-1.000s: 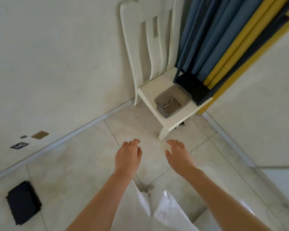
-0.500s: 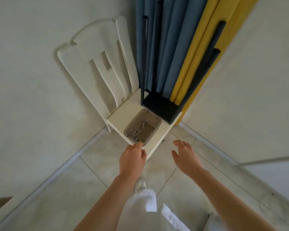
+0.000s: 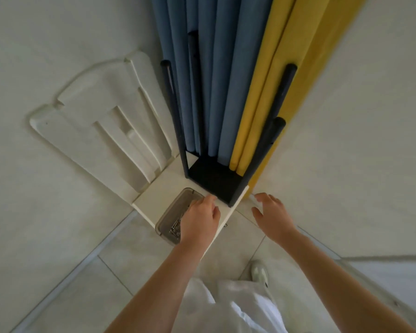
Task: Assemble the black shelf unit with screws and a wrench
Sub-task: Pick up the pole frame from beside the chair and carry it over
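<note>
A black shelf board (image 3: 216,181) with several upright black poles (image 3: 277,97) stands on the seat of a white chair (image 3: 159,191). Beside it on the seat lies a clear plastic tray (image 3: 173,212) with several metal screws (image 3: 174,228). My left hand (image 3: 198,218) hovers over the tray, palm down, fingers loosely bent, reaching towards the board's near corner. Nothing is in it. My right hand (image 3: 271,216) is open in the air just right of the seat's corner, empty too. I see no wrench.
The chair stands in a room corner, its back (image 3: 101,126) against the left wall. Blue curtains (image 3: 209,75) and yellow curtains (image 3: 281,68) hang behind the poles. Pale floor tiles lie below. My white trousers and one shoe (image 3: 258,271) show at the bottom.
I have stepped closer to the chair. My left hand has moved from the tray's near edge to above the tray. My right hand has advanced beside the seat's corner.
</note>
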